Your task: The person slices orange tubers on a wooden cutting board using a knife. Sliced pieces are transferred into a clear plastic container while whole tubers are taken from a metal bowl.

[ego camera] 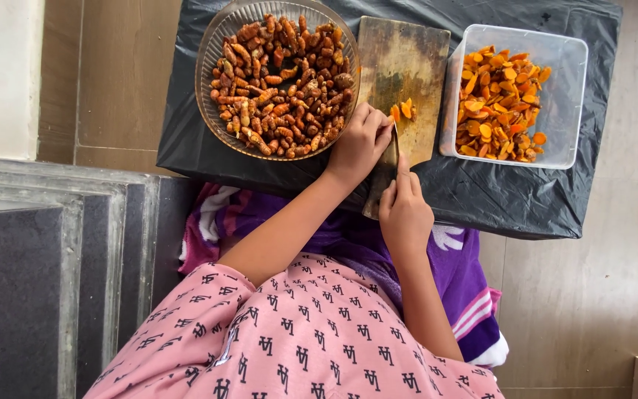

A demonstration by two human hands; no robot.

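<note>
My left hand (359,142) rests on a wooden cutting board (407,59), fingers curled on a small orange turmeric root whose cut slices (404,111) lie just beyond the fingertips. My right hand (405,210) grips the handle of a knife (391,151), the blade standing on the board next to the left fingers. Left of the board sits a round glass bowl (212,59) heaped with whole turmeric roots (282,81). To the right, a clear square plastic container (570,74) holds orange turmeric slices (500,103).
Everything stands on a low surface covered in black plastic sheet (503,192). Dark stone steps (38,266) lie at the left. Tiled floor (599,281) spreads to the right. A purple patterned cloth (459,273) covers my lap.
</note>
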